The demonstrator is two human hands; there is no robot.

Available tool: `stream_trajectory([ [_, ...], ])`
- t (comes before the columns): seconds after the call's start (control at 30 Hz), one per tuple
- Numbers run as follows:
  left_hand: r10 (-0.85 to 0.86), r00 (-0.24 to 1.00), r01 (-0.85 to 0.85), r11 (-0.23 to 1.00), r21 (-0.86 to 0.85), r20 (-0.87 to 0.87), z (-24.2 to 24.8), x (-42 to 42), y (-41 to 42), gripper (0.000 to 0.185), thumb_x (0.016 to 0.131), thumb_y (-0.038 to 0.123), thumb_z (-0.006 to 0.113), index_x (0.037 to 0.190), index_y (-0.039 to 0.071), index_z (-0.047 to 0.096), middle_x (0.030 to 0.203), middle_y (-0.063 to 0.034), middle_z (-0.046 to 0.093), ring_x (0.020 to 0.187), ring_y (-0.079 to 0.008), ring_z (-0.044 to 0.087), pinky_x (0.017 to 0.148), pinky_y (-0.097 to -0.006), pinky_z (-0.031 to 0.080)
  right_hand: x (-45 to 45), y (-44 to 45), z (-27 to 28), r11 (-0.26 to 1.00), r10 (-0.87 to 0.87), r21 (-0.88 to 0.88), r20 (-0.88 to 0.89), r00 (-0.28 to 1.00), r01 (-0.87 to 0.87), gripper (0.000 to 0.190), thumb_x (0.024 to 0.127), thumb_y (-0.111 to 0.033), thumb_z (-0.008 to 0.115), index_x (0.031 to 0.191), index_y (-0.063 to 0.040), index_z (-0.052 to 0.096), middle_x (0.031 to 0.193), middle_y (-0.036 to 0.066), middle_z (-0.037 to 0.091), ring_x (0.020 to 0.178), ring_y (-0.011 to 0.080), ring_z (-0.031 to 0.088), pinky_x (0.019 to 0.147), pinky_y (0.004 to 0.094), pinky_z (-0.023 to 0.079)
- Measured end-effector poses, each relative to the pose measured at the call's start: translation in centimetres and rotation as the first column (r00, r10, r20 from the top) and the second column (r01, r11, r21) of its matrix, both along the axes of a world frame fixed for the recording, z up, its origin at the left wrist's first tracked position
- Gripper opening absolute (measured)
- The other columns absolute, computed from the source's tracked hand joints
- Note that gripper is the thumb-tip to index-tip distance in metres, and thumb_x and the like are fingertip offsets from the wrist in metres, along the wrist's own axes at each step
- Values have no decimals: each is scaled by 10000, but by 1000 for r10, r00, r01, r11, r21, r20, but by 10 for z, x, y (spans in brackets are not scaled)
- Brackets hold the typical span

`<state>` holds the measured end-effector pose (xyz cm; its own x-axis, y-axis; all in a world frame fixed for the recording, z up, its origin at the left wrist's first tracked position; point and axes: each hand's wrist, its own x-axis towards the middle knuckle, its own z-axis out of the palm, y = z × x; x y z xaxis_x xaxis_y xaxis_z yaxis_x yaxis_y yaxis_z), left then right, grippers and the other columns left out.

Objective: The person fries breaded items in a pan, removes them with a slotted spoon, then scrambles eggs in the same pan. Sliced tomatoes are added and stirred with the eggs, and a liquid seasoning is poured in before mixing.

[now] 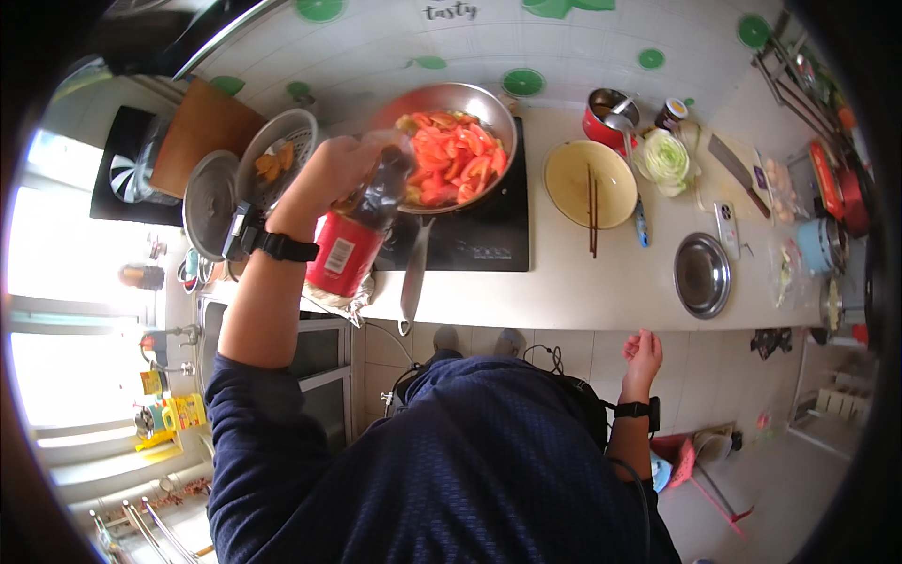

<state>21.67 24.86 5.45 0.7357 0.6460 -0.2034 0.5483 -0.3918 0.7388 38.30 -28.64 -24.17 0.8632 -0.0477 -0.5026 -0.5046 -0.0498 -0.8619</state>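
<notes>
My left hand (349, 166) grips a large plastic bottle (345, 247) of dark liquid with a red label, held tilted at the left side of a frying pan (504, 116). Cut tomatoes (454, 158) fill much of that pan, which sits on a black cooktop (486, 243) with its handle pointing towards me. The bottle's mouth is hidden or blurred near my fingers. Away to the right, my right hand (643, 347) hangs just off the counter's front edge, fingers curled, with nothing visible in it.
A cream bowl (574, 176) with chopsticks (592, 211) stands right of the cooktop. Beyond it are a halved cabbage (664, 161), a kitchen knife (740, 173), a phone (726, 229) and a steel bowl (702, 275). A colander (257, 144) and a metal lid (210, 204) are at the left.
</notes>
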Motion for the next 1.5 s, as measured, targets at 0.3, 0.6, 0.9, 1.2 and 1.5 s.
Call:
stream_trajectory([
  [0.3, 485, 539, -343, 873, -347, 688, 82, -126, -16, 242, 1050, 270, 599, 877, 112, 543, 691, 39, 442, 542, -54, 365, 483, -225, 292, 14, 34, -8, 994, 107, 5, 43, 993, -108, 187, 972, -315, 642, 990, -131, 613, 790, -12, 612, 661, 106, 575, 588, 262, 470],
  [0.6, 467, -199, -531, 688, -495, 862, 141, -388, -37, 330, 1078, 340, 472, 1113, 31, 582, 845, -5, 530, 711, -105, 476, 635, -260, 415, -2, 118, -17, 957, 287, -47, 18, 958, -286, 202, 988, -343, 589, 945, -146, 579, 762, -36, 560, 624, 87, 510, 538, 248, 397],
  [0.9, 375, -296, -855, 306, -418, 878, 84, -617, 172, 128, 1053, 120, 529, 1008, 27, 605, 792, -36, 594, 661, -117, 555, 591, -235, 477, -99, 139, -30, 608, 647, -661, 91, 757, -440, 186, 911, -252, 649, 968, -80, 694, 874, 131, 687, 787, 325, 666, 697, 456, 542],
  [1.2, 436, -256, -936, 110, -334, 863, -24, -791, 463, 154, 1006, 83, 563, 1115, 15, 646, 927, -84, 678, 818, -192, 647, 779, -339, 529, -258, 222, 25, 519, 567, -745, -69, 821, -420, 214, 945, -297, 616, 986, -91, 655, 862, 90, 646, 772, 258, 634, 653, 398, 527],
  [1.5, 385, -443, -827, 172, -535, 809, -64, -841, 550, 235, 906, 20, 656, 1090, 40, 512, 908, -47, 580, 763, -172, 592, 679, -333, 520, -311, 216, 85, 508, 501, -758, -126, 856, -409, 245, 978, -342, 583, 1004, -101, 616, 851, 48, 605, 757, 190, 602, 610, 340, 511],
])
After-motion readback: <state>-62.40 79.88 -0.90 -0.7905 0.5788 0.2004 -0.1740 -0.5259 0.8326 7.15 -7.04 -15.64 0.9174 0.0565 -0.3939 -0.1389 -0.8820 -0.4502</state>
